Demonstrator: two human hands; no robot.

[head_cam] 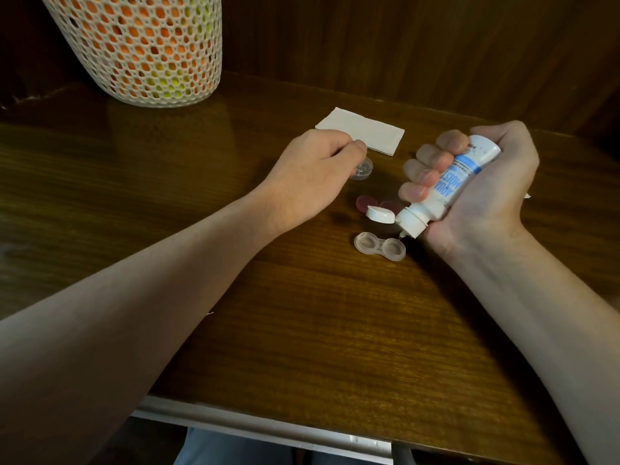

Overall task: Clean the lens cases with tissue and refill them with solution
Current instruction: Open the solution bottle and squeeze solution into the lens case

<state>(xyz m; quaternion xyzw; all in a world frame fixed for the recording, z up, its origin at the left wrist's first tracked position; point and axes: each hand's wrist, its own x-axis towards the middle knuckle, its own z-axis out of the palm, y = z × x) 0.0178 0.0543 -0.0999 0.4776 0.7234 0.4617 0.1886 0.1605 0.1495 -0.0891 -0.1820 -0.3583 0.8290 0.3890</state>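
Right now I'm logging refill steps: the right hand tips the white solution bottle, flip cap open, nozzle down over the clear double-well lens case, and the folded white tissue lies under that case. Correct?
One error. The folded white tissue lies farther back on the brown wooden table, apart from the clear double-well lens case, which sits on bare wood. The head view shows it. The right hand does tip the white solution bottle, cap open, nozzle down over that case.

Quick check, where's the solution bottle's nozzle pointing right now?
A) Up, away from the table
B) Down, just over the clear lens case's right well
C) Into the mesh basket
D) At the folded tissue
B: the right hand grips the solution bottle tipped nozzle-down, flip cap open, its tip just above the right well of the clear lens case.
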